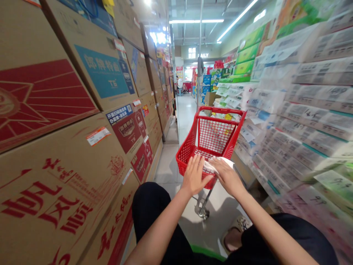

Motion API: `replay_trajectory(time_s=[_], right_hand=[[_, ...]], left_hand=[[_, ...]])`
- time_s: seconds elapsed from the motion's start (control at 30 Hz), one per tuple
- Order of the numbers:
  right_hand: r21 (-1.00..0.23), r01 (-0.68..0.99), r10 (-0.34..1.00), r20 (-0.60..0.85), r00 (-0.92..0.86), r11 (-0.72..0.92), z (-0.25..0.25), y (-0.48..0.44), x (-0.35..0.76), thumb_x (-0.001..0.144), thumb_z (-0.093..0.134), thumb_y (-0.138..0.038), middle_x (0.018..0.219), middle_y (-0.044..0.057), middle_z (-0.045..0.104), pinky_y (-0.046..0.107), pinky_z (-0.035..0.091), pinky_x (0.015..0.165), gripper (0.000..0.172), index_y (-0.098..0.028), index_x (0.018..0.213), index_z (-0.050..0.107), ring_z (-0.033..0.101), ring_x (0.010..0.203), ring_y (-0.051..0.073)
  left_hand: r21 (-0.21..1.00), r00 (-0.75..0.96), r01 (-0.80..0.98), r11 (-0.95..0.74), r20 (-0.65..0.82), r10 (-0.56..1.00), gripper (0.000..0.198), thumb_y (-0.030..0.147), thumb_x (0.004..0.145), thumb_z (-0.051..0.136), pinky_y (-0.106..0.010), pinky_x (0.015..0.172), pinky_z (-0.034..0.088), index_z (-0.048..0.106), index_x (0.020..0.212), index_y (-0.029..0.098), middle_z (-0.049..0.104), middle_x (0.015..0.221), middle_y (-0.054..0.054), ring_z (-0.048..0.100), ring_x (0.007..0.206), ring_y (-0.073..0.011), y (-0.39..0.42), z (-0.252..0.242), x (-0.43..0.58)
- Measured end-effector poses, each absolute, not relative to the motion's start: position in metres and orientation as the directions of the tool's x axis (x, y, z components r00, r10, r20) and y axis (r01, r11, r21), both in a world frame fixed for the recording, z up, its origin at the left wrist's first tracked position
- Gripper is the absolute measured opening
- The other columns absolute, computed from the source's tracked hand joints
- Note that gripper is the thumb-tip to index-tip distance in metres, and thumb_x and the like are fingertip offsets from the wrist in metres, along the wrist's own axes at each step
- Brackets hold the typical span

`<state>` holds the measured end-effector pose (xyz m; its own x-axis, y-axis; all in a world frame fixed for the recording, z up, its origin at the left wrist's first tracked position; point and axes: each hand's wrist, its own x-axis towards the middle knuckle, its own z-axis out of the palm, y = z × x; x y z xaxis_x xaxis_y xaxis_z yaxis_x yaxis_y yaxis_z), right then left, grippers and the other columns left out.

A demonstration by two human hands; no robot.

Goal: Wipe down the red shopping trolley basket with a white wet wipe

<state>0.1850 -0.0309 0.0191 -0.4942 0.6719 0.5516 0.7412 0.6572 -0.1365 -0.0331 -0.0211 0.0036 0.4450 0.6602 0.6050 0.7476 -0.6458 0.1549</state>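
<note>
Ahead of my knees stands a small red plastic shopping cart [216, 138] with lattice walls, on a metal frame with casters. My left hand [195, 176] lies at its near rim, fingers stretched and thumb out to the right, holding nothing. Just beside it, my right hand [227, 175] is bent over a white cloth [227, 161] at the near end of the basket. Part of the cloth sticks out past the knuckles, and the rest is under the fingers. Whether it is fabric or paper, I cannot tell.
Stacked cardboard cartons [68, 176] form a wall close on the left. Piles of wrapped tissue packs [311, 110] line the right. A glass door [190, 73] stands ahead, with shop shelves and a seated person farther back. My shoe [234, 233] rests right of the caster.
</note>
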Motion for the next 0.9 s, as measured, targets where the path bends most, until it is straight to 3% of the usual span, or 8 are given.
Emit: replay_trajectory(time_s=[0.1, 0.2, 0.37, 0.47, 0.53, 0.63, 0.73, 0.9], right_hand=[[-0.132, 0.68, 0.632, 0.528, -0.568, 0.721, 0.016, -0.024, 0.179, 0.101, 0.043, -0.026, 0.151, 0.01, 0.054, 0.054, 0.034, 0.122, 0.054, -0.023, 0.155, 0.041, 0.044, 0.144, 0.024], [-0.123, 0.717, 0.655, 0.533, -0.536, 0.686, 0.02, -0.004, 0.195, 0.102, 0.04, -0.027, 0.151, 0.009, 0.054, 0.054, 0.034, 0.122, 0.051, -0.024, 0.153, 0.044, 0.045, 0.144, 0.024], [-0.076, 0.85, 0.731, 0.555, -0.398, 0.521, 0.036, 0.034, 0.213, 0.103, 0.037, -0.031, 0.125, 0.013, 0.069, 0.053, 0.04, 0.113, 0.037, -0.018, 0.127, 0.062, 0.059, 0.123, 0.028], [-0.059, 0.847, 0.744, 0.513, -0.429, 0.529, 0.042, 0.033, 0.192, 0.103, 0.037, -0.033, 0.102, 0.013, 0.071, 0.046, 0.048, 0.1, 0.032, -0.019, 0.107, 0.065, 0.063, 0.103, 0.028], [-0.074, 0.832, 0.737, 0.51, -0.443, 0.55, 0.043, 0.024, 0.173, 0.103, 0.035, -0.032, 0.099, 0.012, 0.07, 0.045, 0.049, 0.096, 0.032, -0.02, 0.105, 0.065, 0.062, 0.099, 0.028], [-0.099, 0.786, 0.703, 0.524, -0.481, 0.611, 0.04, 0.012, 0.152, 0.103, 0.035, -0.031, 0.107, 0.012, 0.071, 0.046, 0.049, 0.1, 0.034, -0.021, 0.116, 0.065, 0.062, 0.105, 0.027], [-0.068, 0.736, 0.644, 0.543, -0.539, 0.673, 0.037, 0.013, 0.159, 0.101, 0.037, -0.028, 0.129, 0.012, 0.068, 0.05, 0.043, 0.112, 0.041, -0.021, 0.135, 0.06, 0.059, 0.123, 0.027], [0.012, 0.856, 0.674, 0.61, -0.417, 0.518, 0.042, 0.036, 0.233, 0.098, 0.038, -0.02, 0.153, 0.014, 0.051, 0.053, 0.032, 0.122, 0.054, -0.015, 0.152, 0.045, 0.043, 0.144, 0.026]], left_hand=[[0.216, 0.386, 0.765, -0.606, 0.599, 0.701, 0.089, 0.063, 0.097, 0.047, -0.053, 0.125, 0.026, 0.012, 0.162, 0.013, 0.028, 0.165, -0.016, 0.029, 0.153, -0.0304, -0.03, 0.002, -0.019], [0.229, 0.38, 0.768, -0.598, 0.589, 0.713, 0.092, 0.063, 0.098, 0.046, -0.051, 0.121, 0.033, 0.005, 0.163, 0.013, 0.032, 0.164, -0.018, 0.036, 0.149, -0.0311, -0.029, 0.001, -0.029], [0.188, 0.464, 0.729, -0.659, 0.572, 0.676, 0.08, 0.056, 0.101, 0.045, -0.049, 0.119, 0.036, 0.013, 0.163, 0.017, 0.039, 0.16, -0.016, 0.045, 0.144, -0.0301, -0.016, 0.002, -0.055], [0.184, 0.481, 0.707, -0.683, 0.583, 0.655, 0.08, 0.055, 0.101, 0.045, -0.048, 0.121, 0.034, 0.015, 0.163, 0.016, 0.043, 0.158, -0.015, 0.045, 0.144, -0.0274, -0.009, 0.003, -0.066], [0.189, 0.474, 0.712, -0.676, 0.581, 0.662, 0.08, 0.055, 0.1, 0.048, -0.047, 0.122, 0.033, 0.016, 0.163, 0.018, 0.046, 0.157, -0.013, 0.046, 0.143, -0.0261, -0.007, 0.004, -0.075], [0.207, 0.437, 0.746, -0.633, 0.565, 0.7, 0.077, 0.055, 0.099, 0.05, -0.046, 0.121, 0.034, 0.021, 0.162, 0.021, 0.053, 0.152, -0.01, 0.05, 0.139, -0.0245, -0.003, 0.006, -0.093], [0.233, 0.384, 0.791, -0.565, 0.529, 0.757, 0.071, 0.055, 0.101, 0.047, -0.045, 0.12, 0.036, 0.026, 0.16, 0.023, 0.059, 0.146, -0.008, 0.055, 0.135, -0.0227, 0.005, 0.01, -0.11], [0.289, 0.25, 0.876, -0.386, 0.413, 0.876, 0.07, 0.065, 0.101, 0.036, -0.051, 0.118, 0.034, 0.036, 0.156, 0.021, 0.058, 0.146, -0.013, 0.053, 0.138, -0.0265, 0.021, 0.021, -0.121]])
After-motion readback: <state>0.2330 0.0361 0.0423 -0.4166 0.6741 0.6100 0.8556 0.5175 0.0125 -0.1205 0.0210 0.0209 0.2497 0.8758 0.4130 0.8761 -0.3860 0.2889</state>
